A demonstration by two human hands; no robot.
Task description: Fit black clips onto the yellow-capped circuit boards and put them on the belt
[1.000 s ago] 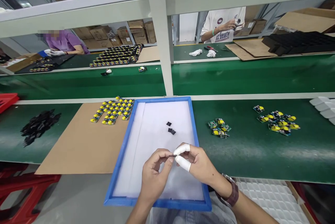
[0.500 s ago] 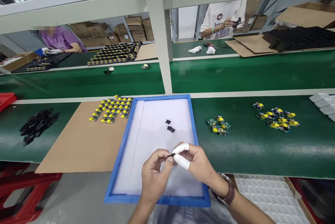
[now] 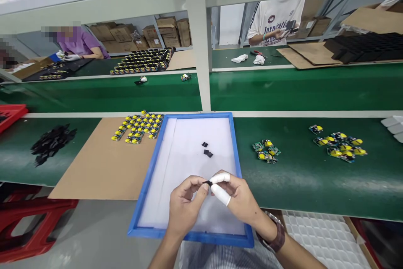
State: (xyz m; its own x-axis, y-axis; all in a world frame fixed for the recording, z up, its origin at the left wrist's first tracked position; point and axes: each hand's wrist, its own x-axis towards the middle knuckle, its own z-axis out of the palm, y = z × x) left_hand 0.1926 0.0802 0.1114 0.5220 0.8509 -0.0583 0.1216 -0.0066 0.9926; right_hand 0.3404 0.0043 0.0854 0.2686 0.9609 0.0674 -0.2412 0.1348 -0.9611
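Observation:
Over the lower part of a blue-framed white tray [image 3: 184, 212], my left hand [image 3: 188, 204] and my right hand [image 3: 237, 197] meet fingertip to fingertip. Both pinch one small black piece [image 3: 207, 183], thin and dark, its exact form partly covered by the fingers. White finger cots cover the thumb and index finger of my right hand; the left fingers are bare. Farther up the tray lie a few small black squares [image 3: 208, 153], apart from my hands.
Left of the tray, circuit boards with yellow parts [image 3: 140, 125] stand on cardboard [image 3: 103, 168], beside a black pile [image 3: 53, 143]. More boards [image 3: 266, 151] lie to the right. A green conveyor belt [image 3: 151, 97] runs behind; two people work across it.
The view has shifted slightly, so the scene sits a little farther right. Both hands keep their pinch on the black piece, with hardly any movement relative to the tray.

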